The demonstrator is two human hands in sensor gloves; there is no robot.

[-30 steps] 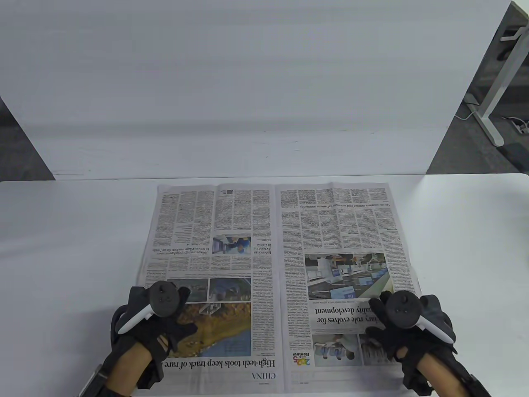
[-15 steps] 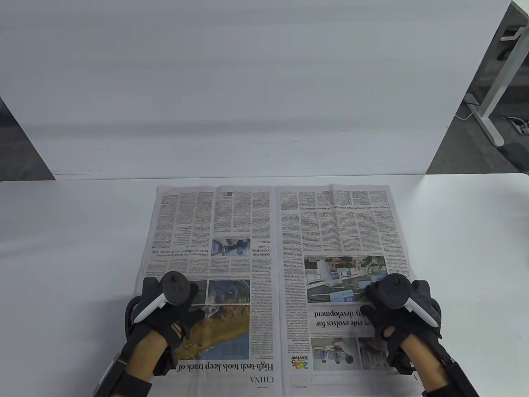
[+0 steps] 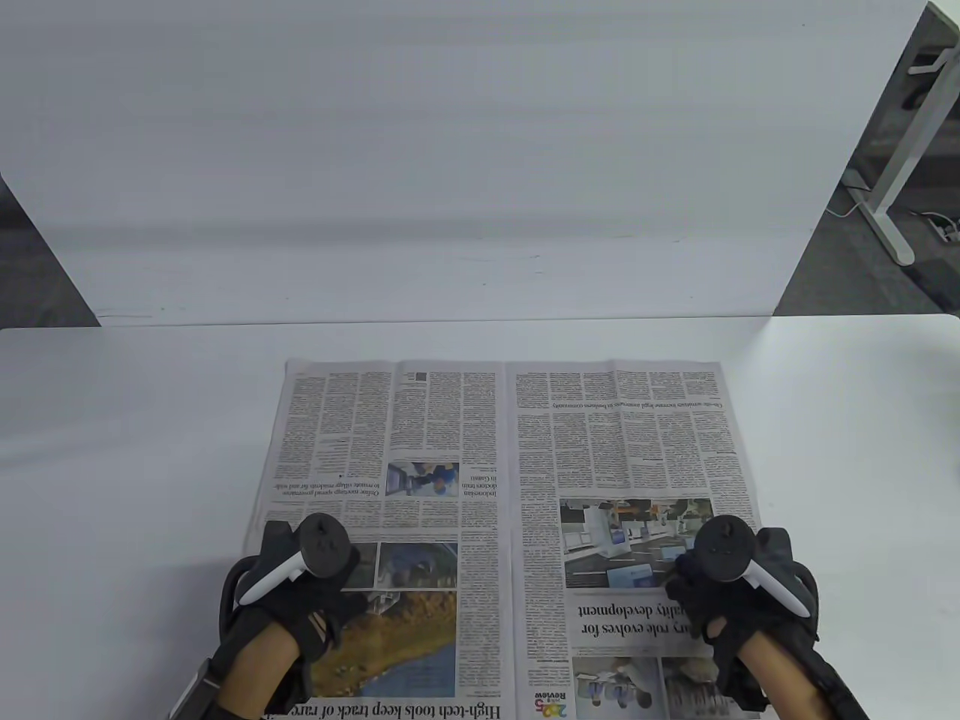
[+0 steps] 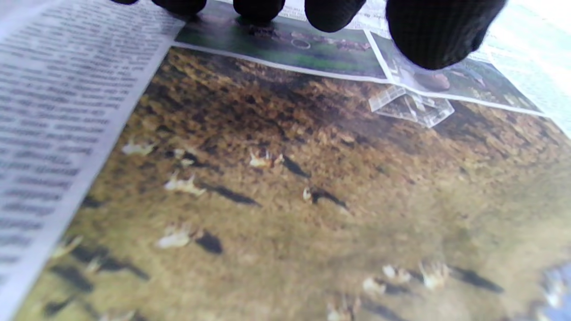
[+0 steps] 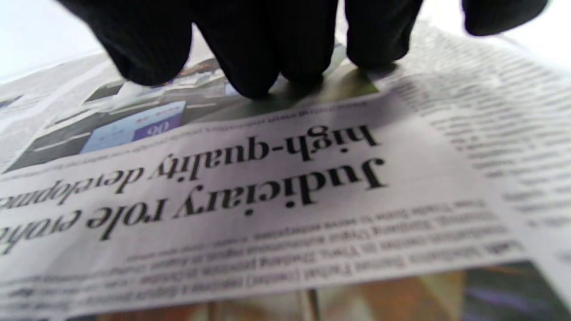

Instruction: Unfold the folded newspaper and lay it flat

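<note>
The newspaper (image 3: 502, 517) carries upside-down headlines: "Judiciary role evolves for high-quality development", "High-tech tools keep track of rare", "2025 Review"

A white counter (image 3: 112, 450) fills the lower half of the table view, its far edge running straight across. Behind that edge stands a plain white panel (image 3: 450, 150), upright like a wall, evenly lit, with a soft grey band of shade low on it. Past the panel's right edge lies dark grey floor (image 3: 847, 262). There stands the white leg of another desk (image 3: 900, 165), its foot flat on the floor, with a white cable (image 3: 941, 221) trailing beside it. More dark floor shows left of the panel.
</note>
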